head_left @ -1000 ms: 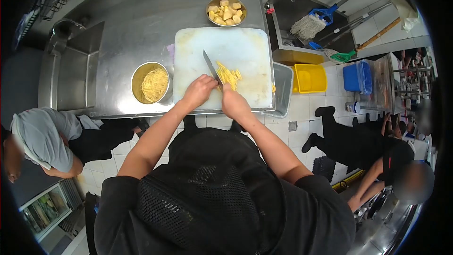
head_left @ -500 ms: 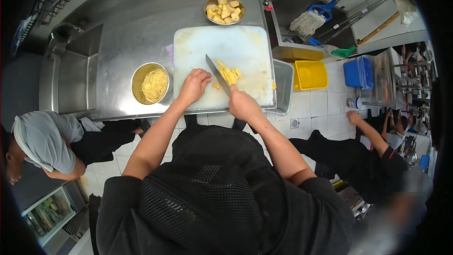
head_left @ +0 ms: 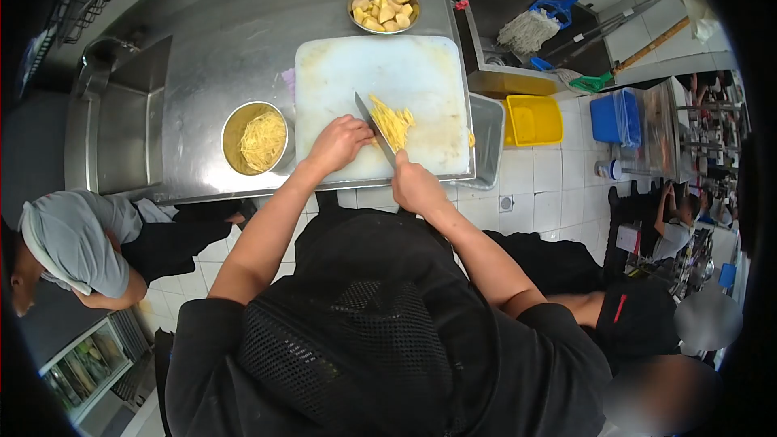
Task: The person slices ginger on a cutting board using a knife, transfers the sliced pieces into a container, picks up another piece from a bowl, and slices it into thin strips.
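Observation:
My right hand point(head_left: 418, 188) is wrapped round the handle of a kitchen knife point(head_left: 373, 126), whose blade points away from me over the white cutting board point(head_left: 332, 65). Just left of the blade, my left hand point(head_left: 342, 144) has its fingers curled down on a small pale-yellow piece of food point(head_left: 375, 142), mostly hidden by the fingertips. Along the blade's right side lies a heap of thin yellow strips point(head_left: 394, 124). A metal pot point(head_left: 229, 146) of fine yellow shreds point(head_left: 263, 141) stands to the left. Behind the board sits a metal bowl point(head_left: 353, 18) of peeled pale-yellow chunks point(head_left: 384, 10).
The steel counter point(head_left: 214, 65) has a sink point(head_left: 129, 125) on its left. A grey tub point(head_left: 486, 142) and a yellow bin point(head_left: 533, 120) stand right of the board. One person point(head_left: 89, 239) is at the left; another point(head_left: 635, 316) is close behind my right arm.
My left hand has moved right, closer to the blade, and now covers most of the small piece. The person on the right has drawn an outstretched arm back and come nearer me.

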`<state>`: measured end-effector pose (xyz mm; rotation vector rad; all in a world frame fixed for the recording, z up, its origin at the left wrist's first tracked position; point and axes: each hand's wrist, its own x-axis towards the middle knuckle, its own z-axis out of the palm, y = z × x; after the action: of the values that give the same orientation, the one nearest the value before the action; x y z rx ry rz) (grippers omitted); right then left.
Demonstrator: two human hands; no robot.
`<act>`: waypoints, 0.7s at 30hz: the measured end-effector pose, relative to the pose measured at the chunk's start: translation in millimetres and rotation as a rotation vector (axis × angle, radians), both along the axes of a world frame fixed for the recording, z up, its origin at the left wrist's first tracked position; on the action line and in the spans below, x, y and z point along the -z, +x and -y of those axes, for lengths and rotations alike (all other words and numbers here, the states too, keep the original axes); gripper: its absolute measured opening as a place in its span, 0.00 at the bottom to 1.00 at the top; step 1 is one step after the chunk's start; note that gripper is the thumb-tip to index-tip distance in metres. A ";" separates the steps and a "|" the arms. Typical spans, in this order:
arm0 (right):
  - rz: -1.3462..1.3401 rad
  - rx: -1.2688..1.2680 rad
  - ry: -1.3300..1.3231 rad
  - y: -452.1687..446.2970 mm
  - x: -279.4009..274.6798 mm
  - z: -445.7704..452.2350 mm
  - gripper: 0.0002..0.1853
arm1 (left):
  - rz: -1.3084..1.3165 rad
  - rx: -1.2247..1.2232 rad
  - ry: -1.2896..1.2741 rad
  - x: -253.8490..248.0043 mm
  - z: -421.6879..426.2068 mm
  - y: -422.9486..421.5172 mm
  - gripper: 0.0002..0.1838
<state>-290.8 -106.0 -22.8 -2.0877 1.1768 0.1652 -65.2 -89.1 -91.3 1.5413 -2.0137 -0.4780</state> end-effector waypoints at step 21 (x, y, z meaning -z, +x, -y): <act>-0.018 -0.006 -0.048 25.9 6.1 13.1 0.13 | 0.101 0.157 -0.134 3.6 11.3 7.2 0.07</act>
<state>-264.9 -119.1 -28.8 -2.1354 1.1961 0.1601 -58.0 -100.4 -94.9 1.3587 -2.2073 -0.3238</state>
